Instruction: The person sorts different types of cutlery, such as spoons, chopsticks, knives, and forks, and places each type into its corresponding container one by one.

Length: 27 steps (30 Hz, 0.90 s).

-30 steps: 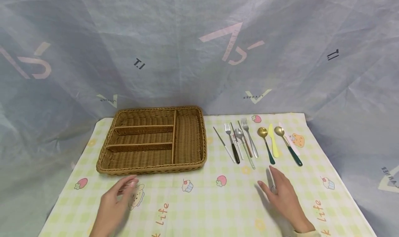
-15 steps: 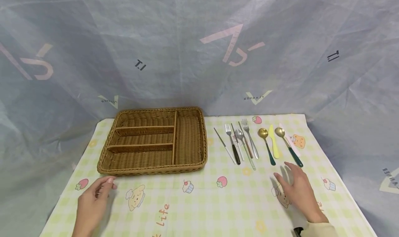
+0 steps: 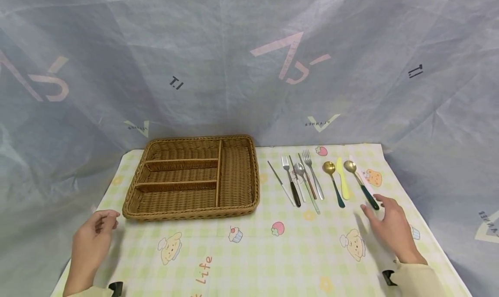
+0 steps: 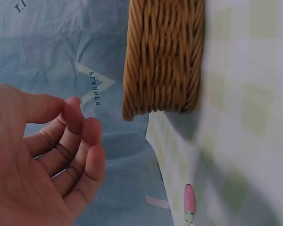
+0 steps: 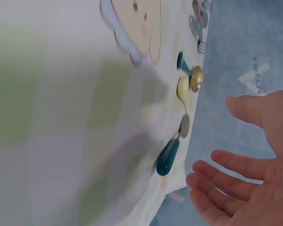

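Observation:
In the head view my left hand (image 3: 93, 238) hovers just off the near left corner of the wicker basket (image 3: 255, 180). Its fingers curl loosely and hold nothing; the left wrist view has thumb and index fingertip close together beside the basket's end (image 4: 165, 56). My right hand (image 3: 395, 227), fingers relaxed and spread, is beside the green handle of a gold spoon (image 3: 369, 197). Left of that spoon lie a yellow knife (image 3: 343, 182) and another gold spoon (image 3: 337, 195). A pale pink knife (image 3: 366, 183) is partly hidden behind the right spoon.
More cutlery lies right of the basket: a black-handled fork (image 3: 293, 188), a silver fork (image 3: 315, 180), a silver spoon (image 3: 299, 170) and several thin sticks, one white-ended (image 3: 286, 190). Dividers (image 3: 218, 175) split the basket into several compartments. Grey cloth (image 3: 218, 80) hangs behind the checked tablecloth (image 3: 249, 262).
My left hand has moved left, from in front of the basket to past its near left corner. My right hand has shifted right, towards the right spoon's handle. The cutlery lies as before.

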Tool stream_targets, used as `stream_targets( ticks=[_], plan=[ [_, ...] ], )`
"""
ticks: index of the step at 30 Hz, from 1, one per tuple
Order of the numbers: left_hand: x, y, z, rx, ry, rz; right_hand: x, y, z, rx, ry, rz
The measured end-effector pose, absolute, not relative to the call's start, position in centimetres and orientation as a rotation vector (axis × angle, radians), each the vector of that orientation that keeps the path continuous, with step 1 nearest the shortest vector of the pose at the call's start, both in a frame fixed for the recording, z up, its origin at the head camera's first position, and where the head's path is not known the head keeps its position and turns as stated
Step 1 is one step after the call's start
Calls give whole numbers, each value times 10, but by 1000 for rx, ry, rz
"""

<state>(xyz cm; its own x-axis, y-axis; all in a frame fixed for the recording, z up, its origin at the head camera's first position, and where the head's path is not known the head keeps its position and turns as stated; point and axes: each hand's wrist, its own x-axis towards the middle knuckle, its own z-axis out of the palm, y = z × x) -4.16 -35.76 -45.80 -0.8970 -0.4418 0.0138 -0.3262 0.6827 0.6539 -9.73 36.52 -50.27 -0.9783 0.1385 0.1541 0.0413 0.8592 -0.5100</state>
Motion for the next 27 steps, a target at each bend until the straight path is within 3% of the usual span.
stream_targets(
  ticks=[12, 19, 27],
  plan=[
    [-73, -371, -460, 699, -2458, -1390, -124, 384, -497, -33, -2826, 740],
    [-96, -373, -462, 766, -2447, -1387, -152, 392, -493, 25, -2792, 675],
    [-123, -378, -468, 586, -2564, -1379, -176, 407, -507, -8, -2834, 663]
  ],
)
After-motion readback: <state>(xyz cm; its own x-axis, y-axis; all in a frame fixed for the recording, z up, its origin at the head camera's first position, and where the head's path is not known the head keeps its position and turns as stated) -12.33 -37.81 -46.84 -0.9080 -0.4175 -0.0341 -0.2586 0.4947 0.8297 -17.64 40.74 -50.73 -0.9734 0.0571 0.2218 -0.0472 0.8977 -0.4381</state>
